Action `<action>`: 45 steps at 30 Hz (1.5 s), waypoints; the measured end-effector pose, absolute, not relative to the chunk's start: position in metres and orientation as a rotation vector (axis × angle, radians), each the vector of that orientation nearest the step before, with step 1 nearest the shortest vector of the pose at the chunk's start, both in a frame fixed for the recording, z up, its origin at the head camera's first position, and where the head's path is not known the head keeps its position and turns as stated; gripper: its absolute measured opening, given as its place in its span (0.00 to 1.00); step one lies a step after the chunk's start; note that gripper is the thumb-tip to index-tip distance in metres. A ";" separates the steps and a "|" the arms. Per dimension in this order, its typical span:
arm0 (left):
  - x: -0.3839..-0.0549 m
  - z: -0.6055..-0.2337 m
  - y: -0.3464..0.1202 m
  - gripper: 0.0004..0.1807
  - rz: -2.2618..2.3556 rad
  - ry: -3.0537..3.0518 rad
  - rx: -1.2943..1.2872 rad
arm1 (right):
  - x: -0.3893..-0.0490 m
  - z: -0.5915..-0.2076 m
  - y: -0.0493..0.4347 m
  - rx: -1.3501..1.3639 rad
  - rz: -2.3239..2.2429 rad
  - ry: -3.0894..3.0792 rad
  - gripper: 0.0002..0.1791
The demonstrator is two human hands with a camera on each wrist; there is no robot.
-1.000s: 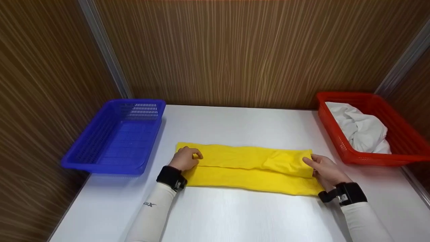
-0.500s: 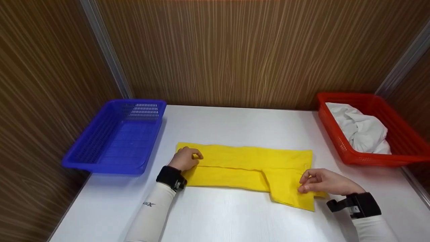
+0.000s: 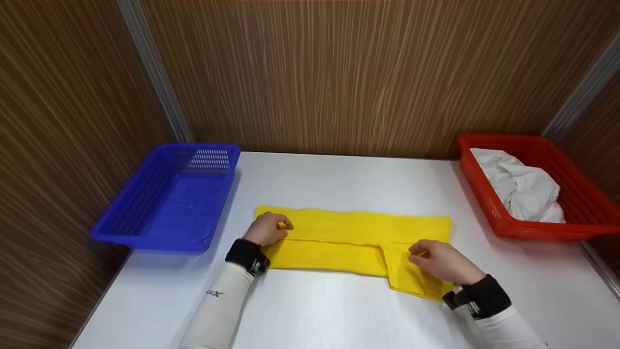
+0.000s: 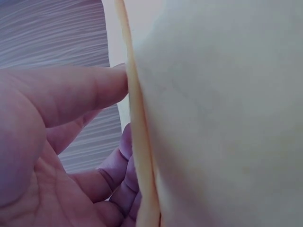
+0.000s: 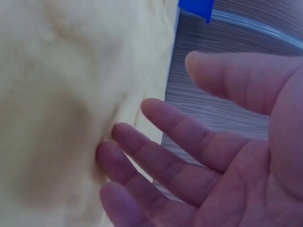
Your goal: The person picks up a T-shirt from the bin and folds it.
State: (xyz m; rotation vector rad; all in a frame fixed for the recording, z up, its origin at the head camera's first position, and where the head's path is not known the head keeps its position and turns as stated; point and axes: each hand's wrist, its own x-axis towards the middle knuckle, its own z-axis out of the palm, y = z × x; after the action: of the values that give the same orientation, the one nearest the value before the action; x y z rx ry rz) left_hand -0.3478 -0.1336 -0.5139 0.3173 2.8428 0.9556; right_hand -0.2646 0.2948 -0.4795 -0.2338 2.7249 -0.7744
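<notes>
Long, folded yellow cloth (image 3: 339,228) being handled from both ends on a flat white bench (image 3: 334,310)

The cloth is being kept flat as a crosswise strip at the middle of the bench, between two baskets. Its left end is being touched by the bare left hand (image 3: 265,229), whose fingers are being held bent at the cloth's edge; whether that edge is being pinched cannot be told. Near the right end, a squared yellow flap (image 3: 402,276) is extending toward the person, past the strip's near edge. This flap is being partly covered by the bare right hand (image 3: 443,260), whose fingers are being held loosely spread, with the thumb well apart from them; nothing is being gripped there, and whether the fingertips are being pressed on the fabric cannot be told.

At the left, a rectangular blue plastic basket (image 3: 164,243) with slotted sides is being supported by the bench. At the right, a crumpled white cloth (image 3: 528,189) is being held inside a rectangular red plastic basket (image 3: 542,231). Black wristbands (image 3: 245,254) are being worn over pale sleeves (image 3: 215,303). The bench is being backed by a brown wood-grain panel (image 3: 329,82).
</notes>
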 end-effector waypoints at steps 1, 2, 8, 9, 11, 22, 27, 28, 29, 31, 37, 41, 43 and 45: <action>-0.348 -0.514 -0.134 0.08 0.961 2.841 0.307 | -0.266 -0.480 0.292 -0.243 -0.747 2.743 0.21; -0.348 -0.514 -0.133 0.08 0.964 2.840 0.295 | -0.268 -0.480 0.290 -0.254 -0.720 2.767 0.21; -0.345 -0.511 -0.130 0.08 0.950 2.867 0.275 | -0.293 -0.481 0.286 -0.332 -0.587 2.860 0.19; -0.344 -0.511 -0.128 0.09 0.944 2.869 0.281 | -0.299 -0.482 0.286 -0.339 -0.565 2.871 0.19; -0.342 -0.510 -0.125 0.10 0.923 2.871 0.301 | -0.312 -0.483 0.286 -0.358 -0.501 2.899 0.19; -0.321 -0.507 -0.091 0.03 0.787 2.835 0.539 | -0.373 -0.493 0.267 -0.115 -0.170 3.015 0.15; -0.307 -0.505 -0.068 0.07 0.704 2.832 0.669 | -0.386 -0.495 0.248 -0.057 -0.133 3.010 0.15; -0.305 -0.504 -0.063 0.07 0.694 2.835 0.693 | -0.388 -0.495 0.244 -0.034 -0.131 3.004 0.16; -0.302 -0.504 -0.057 0.07 0.680 2.834 0.712 | -0.390 -0.494 0.240 -0.008 -0.125 3.002 0.16; -0.296 -0.503 -0.047 0.07 0.669 2.823 0.741 | -0.394 -0.494 0.232 0.029 -0.123 3.010 0.17; -0.281 -0.499 -0.017 0.04 0.561 2.819 0.844 | -0.406 -0.502 0.214 0.023 -0.240 3.038 0.24; -0.274 -0.497 -0.003 0.06 0.372 2.856 1.018 | -0.419 -0.505 0.219 -0.058 -0.268 3.009 0.26; -0.271 -0.498 0.001 0.09 0.279 2.847 1.113 | -0.424 -0.506 0.225 -0.112 -0.282 2.972 0.29; -0.269 -0.501 0.003 0.12 0.224 2.808 1.177 | -0.427 -0.506 0.230 -0.159 -0.311 2.931 0.31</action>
State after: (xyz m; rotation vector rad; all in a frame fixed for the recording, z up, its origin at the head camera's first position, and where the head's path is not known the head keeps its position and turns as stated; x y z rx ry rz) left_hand -0.2689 0.0033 -0.5006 1.1769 2.8076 0.2245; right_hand -0.4271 0.2296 -0.5060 -0.1594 2.9308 -0.3107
